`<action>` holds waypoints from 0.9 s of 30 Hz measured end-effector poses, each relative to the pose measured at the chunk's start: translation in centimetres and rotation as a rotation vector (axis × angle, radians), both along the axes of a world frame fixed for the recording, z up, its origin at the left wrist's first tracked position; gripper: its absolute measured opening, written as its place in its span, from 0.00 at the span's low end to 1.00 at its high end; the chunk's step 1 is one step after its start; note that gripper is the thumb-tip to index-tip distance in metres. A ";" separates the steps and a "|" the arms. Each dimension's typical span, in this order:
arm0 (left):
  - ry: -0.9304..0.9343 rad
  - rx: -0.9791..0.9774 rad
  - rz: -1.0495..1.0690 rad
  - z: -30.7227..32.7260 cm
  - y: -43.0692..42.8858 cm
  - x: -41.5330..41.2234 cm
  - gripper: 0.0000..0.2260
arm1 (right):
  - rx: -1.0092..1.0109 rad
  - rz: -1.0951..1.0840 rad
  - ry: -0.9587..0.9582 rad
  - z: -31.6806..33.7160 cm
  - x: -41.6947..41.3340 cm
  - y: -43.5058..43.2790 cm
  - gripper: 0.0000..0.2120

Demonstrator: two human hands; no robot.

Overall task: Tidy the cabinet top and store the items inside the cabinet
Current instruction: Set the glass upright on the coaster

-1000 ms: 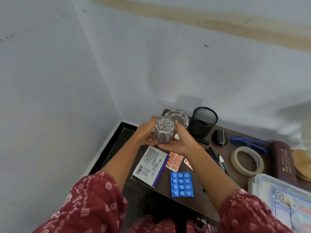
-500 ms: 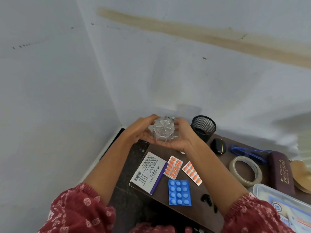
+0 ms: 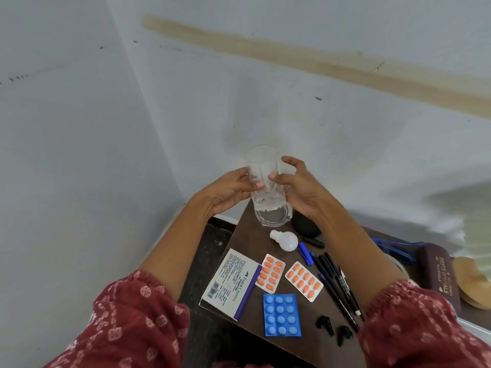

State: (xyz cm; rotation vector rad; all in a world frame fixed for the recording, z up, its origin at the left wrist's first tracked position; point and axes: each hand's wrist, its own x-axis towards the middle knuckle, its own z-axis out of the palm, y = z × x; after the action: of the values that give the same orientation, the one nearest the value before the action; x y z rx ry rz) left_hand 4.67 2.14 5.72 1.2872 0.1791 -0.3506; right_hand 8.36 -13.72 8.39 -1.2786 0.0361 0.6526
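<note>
A clear drinking glass stands upright, and its base seems nested in a second clear glass at the far left corner of the dark brown cabinet top. My left hand grips the upper glass from the left, thumb and fingertips on its wall. From the right, my right hand curls round the same glass.
On the top lie a white bulb, two orange blister packs, a blue blister pack, a white box, black pens, black earbuds, blue spectacles and a maroon case. Walls close in behind and to the left.
The glass, held tipped with its base towards me, is now turned upright and lowered into the other glass. Both hands stayed on it.
</note>
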 end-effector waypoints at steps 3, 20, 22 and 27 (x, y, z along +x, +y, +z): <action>-0.053 0.105 0.007 -0.8 -0.4 0.6 0.30 | -0.233 0.093 -0.192 -0.4 0.7 -0.8 0.41; -0.258 0.606 -0.061 -4.2 -2.7 2.0 0.33 | -1.104 0.333 -0.876 -4.5 2.3 -0.7 0.42; -0.263 0.621 -0.065 -4.6 -2.9 2.1 0.32 | -1.209 0.350 -0.918 -4.8 2.5 -0.8 0.42; -0.278 0.656 -0.073 -5.2 -3.0 2.3 0.32 | -1.306 0.357 -0.956 -5.4 2.6 -0.9 0.40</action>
State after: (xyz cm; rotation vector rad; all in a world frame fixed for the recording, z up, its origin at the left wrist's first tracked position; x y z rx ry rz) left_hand 6.97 -0.86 0.47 1.9785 0.0045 -0.1715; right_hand 10.95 -14.66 3.01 -2.8010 -0.6635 0.1831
